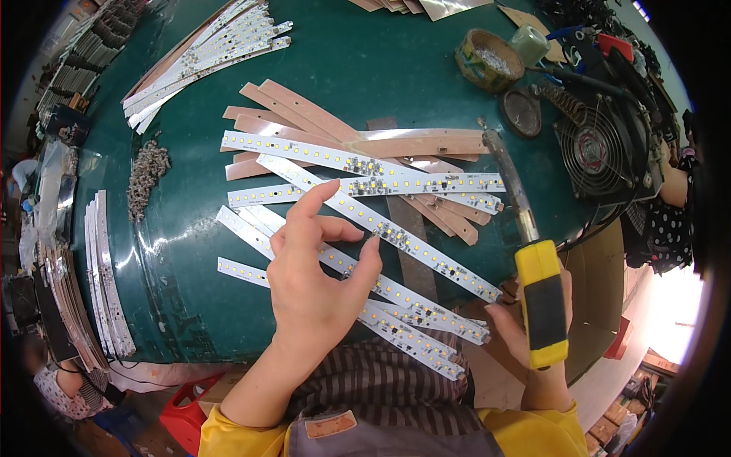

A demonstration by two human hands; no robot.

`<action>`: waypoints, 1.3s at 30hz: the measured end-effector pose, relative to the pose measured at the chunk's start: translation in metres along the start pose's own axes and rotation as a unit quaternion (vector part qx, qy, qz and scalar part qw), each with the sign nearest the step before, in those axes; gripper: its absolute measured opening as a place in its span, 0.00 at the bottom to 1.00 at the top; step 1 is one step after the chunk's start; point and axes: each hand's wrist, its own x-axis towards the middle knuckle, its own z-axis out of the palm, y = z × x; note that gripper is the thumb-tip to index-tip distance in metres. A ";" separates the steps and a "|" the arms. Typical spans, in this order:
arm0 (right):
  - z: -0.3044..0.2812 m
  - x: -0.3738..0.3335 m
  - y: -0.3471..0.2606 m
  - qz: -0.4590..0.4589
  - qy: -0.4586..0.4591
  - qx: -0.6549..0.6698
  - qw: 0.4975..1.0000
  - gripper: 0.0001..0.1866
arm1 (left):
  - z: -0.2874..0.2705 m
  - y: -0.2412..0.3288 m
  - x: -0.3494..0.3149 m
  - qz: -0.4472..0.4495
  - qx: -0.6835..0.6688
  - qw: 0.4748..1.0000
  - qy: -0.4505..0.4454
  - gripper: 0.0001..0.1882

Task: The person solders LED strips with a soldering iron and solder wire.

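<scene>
My left hand [316, 266] is over the scattered white LED strips [434, 255], its fingers curled and thumb and middle finger nearly together in a pinch; whatever small thing may be between them I cannot make out. In my right hand [525, 327] is a soldering iron [542, 305] with a yellow and black handle, its metal barrel pointing away over the table. My right thumb lies close to the end of one LED strip. Beneath the strips, several more lie copper-brown side up [289, 114], crossing each other. A flat dark metal bar [415, 263] runs under the pile.
A fanned stack of LED strips [205, 65] lies far left, beside a heap of small grey parts [147, 171]. More strips [103, 282] are at the left edge. At right stand a fan [594, 145], a tape roll with bits inside [487, 65], a round dish [521, 113] and a cardboard box [598, 282].
</scene>
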 end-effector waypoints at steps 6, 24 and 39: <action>0.004 0.002 0.011 -0.025 -0.024 0.028 0.999 0.34 | -0.004 0.004 0.002 -0.017 0.017 1.000 0.019 0.31; 0.015 -0.019 -0.016 0.129 -0.017 0.137 0.982 0.20 | 0.014 0.044 -0.093 -0.572 -0.653 0.446 -0.219 0.19; 0.032 -0.034 -0.034 0.109 0.061 0.270 0.955 0.34 | -0.025 0.067 -0.101 -0.572 -0.540 0.598 -0.155 0.15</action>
